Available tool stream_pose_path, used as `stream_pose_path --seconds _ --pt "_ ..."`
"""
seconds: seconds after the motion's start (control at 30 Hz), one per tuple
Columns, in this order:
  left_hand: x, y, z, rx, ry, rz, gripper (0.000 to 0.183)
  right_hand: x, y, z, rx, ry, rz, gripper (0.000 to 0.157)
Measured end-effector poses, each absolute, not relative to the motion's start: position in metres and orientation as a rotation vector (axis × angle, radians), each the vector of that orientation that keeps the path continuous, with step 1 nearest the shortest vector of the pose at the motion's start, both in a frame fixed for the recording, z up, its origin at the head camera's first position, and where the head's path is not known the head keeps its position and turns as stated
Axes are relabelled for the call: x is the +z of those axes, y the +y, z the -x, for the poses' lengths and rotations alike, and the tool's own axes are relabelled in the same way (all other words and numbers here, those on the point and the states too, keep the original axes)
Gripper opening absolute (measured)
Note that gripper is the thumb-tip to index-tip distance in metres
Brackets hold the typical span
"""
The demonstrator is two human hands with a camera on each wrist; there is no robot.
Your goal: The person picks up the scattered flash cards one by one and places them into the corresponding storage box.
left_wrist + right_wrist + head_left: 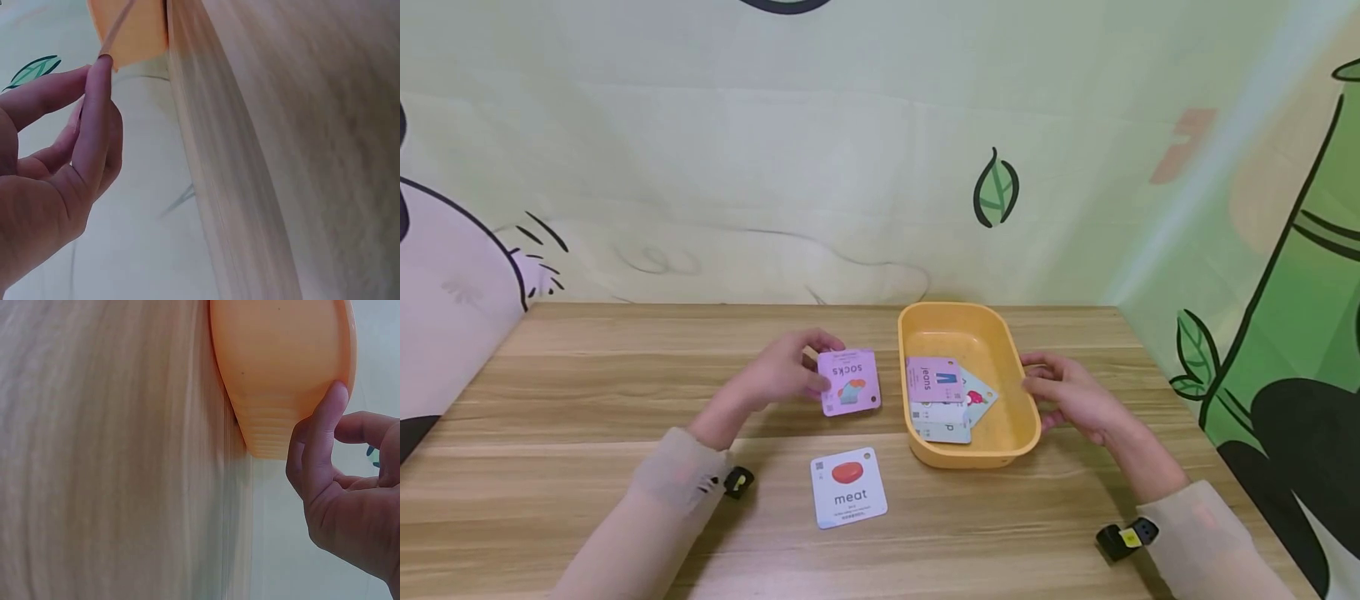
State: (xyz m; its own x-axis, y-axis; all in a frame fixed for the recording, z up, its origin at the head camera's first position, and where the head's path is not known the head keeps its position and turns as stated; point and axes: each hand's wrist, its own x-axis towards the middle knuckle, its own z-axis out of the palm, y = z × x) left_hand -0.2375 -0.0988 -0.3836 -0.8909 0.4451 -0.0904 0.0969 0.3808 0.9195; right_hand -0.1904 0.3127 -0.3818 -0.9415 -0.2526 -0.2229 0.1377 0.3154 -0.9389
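Observation:
My left hand point(778, 369) pinches a purple flashcard point(850, 392) printed "socks" by its left edge, between thumb and fingers. In the left wrist view this card is seen nearly edge-on above the fingertips. To its right stands a yellow plastic basket point(973, 457) with several cards in it, a purple "jeans" card point(928, 387) on top. My right hand point(1071, 396) touches the basket's right outer side near the rim with loosely bent fingers. On the table below the left hand, a white "meat" card point(850, 500) lies face up.
The wood-grain table point(625, 375) ends at a wall covering point(737, 167) with printed leaves. Partly covered white cards point(942, 431) and a tilted card with a red picture point(979, 398) lie under the jeans card. Dark devices sit at both wrists.

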Motion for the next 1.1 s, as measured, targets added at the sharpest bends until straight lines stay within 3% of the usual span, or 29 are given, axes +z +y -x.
stream_pose_path --seconds 0.57,1.1 --pt "-0.379 -0.087 0.234 1.844 2.047 -0.399 0.056 -0.383 0.313 0.190 -1.671 2.248 0.110 0.058" --pt "-0.373 -0.070 0.234 1.875 1.934 -0.412 0.055 -0.383 0.313 0.191 -1.671 2.244 0.098 0.059"
